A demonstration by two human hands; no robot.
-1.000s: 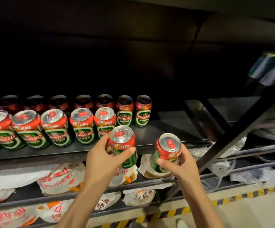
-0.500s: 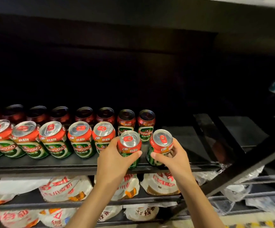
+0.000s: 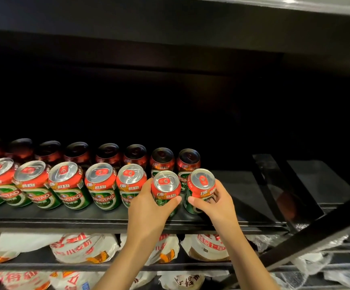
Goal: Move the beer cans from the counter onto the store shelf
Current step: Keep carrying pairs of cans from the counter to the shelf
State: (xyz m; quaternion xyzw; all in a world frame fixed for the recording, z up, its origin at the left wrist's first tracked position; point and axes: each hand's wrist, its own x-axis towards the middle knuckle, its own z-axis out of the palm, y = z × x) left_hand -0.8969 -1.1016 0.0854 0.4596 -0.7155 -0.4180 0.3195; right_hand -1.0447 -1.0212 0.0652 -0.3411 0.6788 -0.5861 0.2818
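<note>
Beer cans are going in two at a time here. Nearest the camera, the left hand (image 3: 149,208) is wrapped round a red-and-green aluminium beer can with a silver top (image 3: 165,191), thumb across the front, and the right hand (image 3: 213,203) has the same kind of grip on a second red-and-green can (image 3: 200,190) just beside it. Both cans look to be sitting on, or right at, the front edge of the black metal store shelf (image 3: 243,197), extending the front row (image 3: 69,185) at its right end. Fingers are curled tight round both, so neither is let go yet.

Further back, a second row of cans (image 3: 107,153) sits in the shadow, looking about as long. I'd say the job's well along, with bare shelf left to the right. Can't see the table, so no idea how many are left. White printed bags (image 3: 82,248) sit on the lower shelves.
</note>
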